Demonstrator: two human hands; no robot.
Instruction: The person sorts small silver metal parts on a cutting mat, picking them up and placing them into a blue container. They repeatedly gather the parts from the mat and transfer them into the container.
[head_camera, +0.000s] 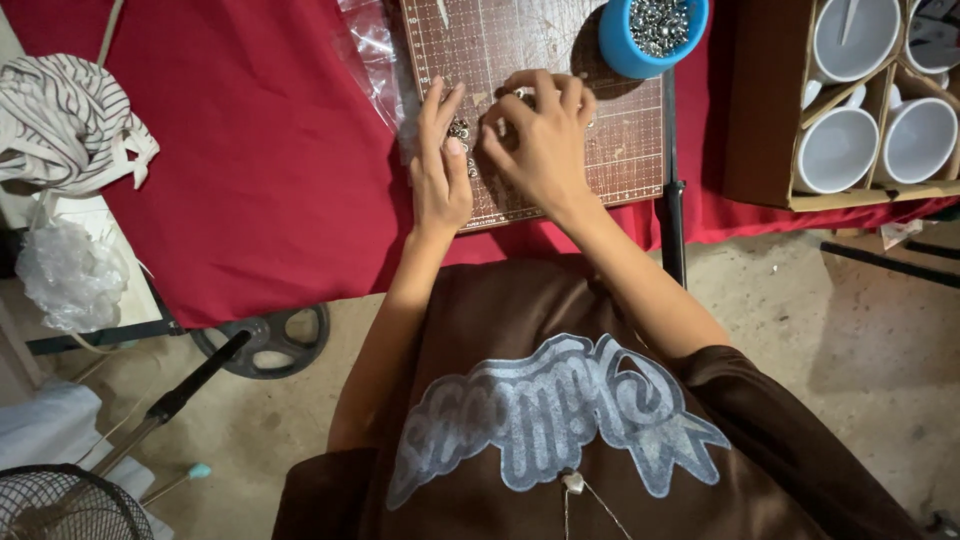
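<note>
- A row of small silvery metal pieces lies on the brown gridded cutting mat, between the two hands, near the mat's left edge.
- The left hand lies flat on the mat with its fingers straight and close together, the fingertips beside the metal pieces; it grips nothing that shows.
- The right hand is arched over the mat, fingers curled downward and the tips pinching at something small; what it holds is too small to tell.
- The mat is stiff and flat, printed with pale grid lines and scuffed; it lies on a red cloth that drapes over the worktop and hangs off its near edge.
- A round blue bowl heaped with small shiny metal beads stands on the mat's far right corner, near the right hand.
- A crinkled clear plastic bag lies just left of the mat.
- To the right, an open cardboard box with dividers holds white mugs.
- A striped fabric bundle sits at the worktop's left end.
- Below, the floor is bare rough concrete, with a black wheel under the worktop.
- The red cloth left of the mat offers the widest room.
</note>
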